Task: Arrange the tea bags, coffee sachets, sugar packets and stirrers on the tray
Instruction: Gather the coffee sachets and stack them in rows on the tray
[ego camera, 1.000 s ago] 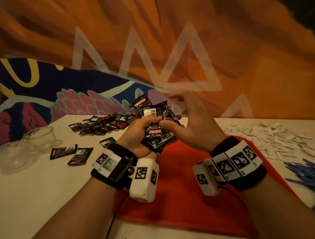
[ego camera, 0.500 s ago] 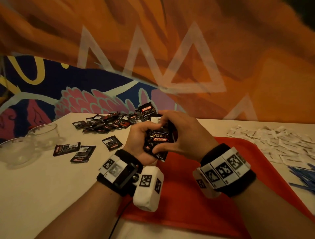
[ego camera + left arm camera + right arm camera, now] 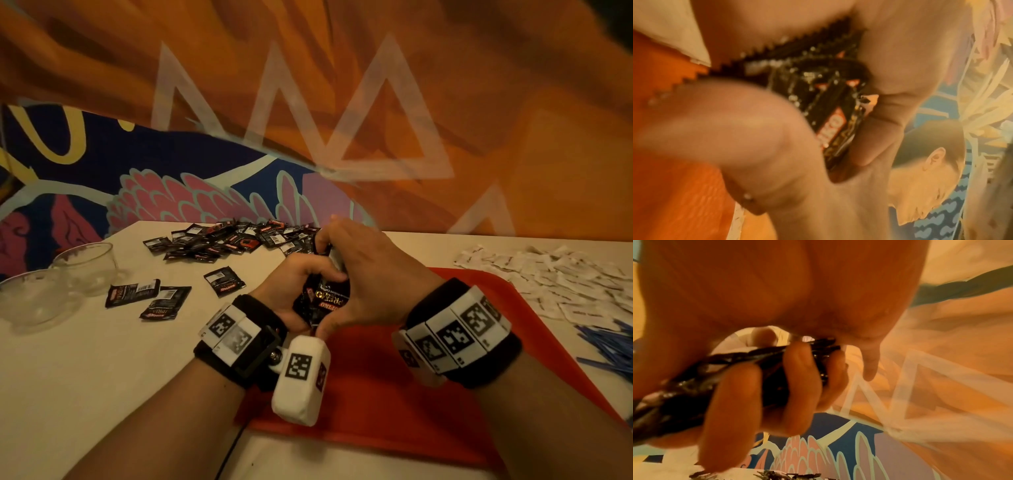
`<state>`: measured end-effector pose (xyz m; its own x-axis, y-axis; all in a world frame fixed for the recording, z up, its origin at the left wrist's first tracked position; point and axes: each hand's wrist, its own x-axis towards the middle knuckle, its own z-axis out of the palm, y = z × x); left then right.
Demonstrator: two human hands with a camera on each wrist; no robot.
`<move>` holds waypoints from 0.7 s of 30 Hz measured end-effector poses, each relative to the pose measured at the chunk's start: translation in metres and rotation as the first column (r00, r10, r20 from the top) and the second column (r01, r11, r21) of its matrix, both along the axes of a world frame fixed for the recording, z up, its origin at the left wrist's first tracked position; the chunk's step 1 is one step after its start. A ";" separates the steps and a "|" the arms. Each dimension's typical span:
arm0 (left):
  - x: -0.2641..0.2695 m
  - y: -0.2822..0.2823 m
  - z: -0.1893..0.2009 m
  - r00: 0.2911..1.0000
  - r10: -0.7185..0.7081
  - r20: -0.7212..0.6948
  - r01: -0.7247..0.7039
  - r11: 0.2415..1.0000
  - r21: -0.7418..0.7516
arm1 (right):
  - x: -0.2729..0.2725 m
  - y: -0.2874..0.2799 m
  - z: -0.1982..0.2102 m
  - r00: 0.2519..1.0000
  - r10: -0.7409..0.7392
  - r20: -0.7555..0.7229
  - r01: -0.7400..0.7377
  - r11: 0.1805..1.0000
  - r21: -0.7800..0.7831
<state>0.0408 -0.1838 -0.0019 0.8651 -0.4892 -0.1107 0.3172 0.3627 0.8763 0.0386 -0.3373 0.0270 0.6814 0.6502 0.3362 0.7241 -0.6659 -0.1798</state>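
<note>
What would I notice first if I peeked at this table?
Probably the two hands, left hand and right hand, squeezing a bundle of black coffee sachets together above the red tray. Then the big heap of black sachets at the table's far left, and the white packets spread on the right.

Head cam above; wrist cams close on sachets (image 3: 830, 104).

Bare forearms, no sleeves. Black padded band on left wrist (image 3: 239, 342) with white plates bearing black square fiducial markers; white rounded camera housing (image 3: 301, 380) bolted below, marker on its face, thin black cable trailing toward lower frame. Wider black band on right wrist (image 3: 459, 329), three marker plates in a row.
</note>
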 end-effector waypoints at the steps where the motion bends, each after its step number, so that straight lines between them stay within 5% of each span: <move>1: 0.001 0.001 0.000 1.000 0.000 0.005 0.000 1.000 -0.008 | 0.001 0.000 -0.001 1.000 -0.008 -0.002 0.008 1.000 0.015; 12: 0.000 0.000 0.001 0.998 0.054 -0.012 -0.054 0.996 -0.072 | 0.001 -0.001 -0.001 0.999 -0.035 0.030 0.036 0.998 -0.060; 21: -0.002 0.000 0.006 0.997 0.069 -0.017 -0.070 0.993 -0.098 | 0.002 0.000 -0.002 0.995 -0.050 0.089 0.047 0.998 0.035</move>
